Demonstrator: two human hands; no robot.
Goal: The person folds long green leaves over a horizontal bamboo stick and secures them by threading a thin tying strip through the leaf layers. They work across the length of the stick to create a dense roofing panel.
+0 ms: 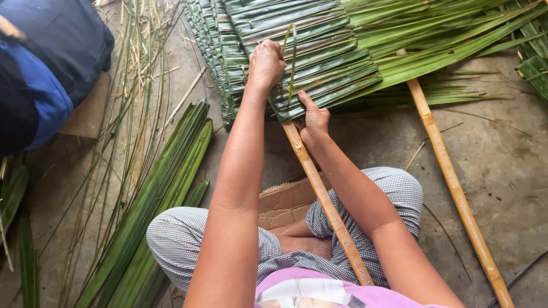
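Bare concrete floor (502,165) lies under me. Folded palm leaves (319,63) lap over a bamboo stick (325,199). My left hand (265,63) grip pinches a thin leaf strip (291,63); my right hand (313,121) presses the leaf edge. Light, springy stuff, probably best held near the fold.

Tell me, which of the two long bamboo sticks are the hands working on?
The nearer bamboo stick, running up between the knees under the folded leaves. The right hand rests at its top; the other stick lies untouched to the right.
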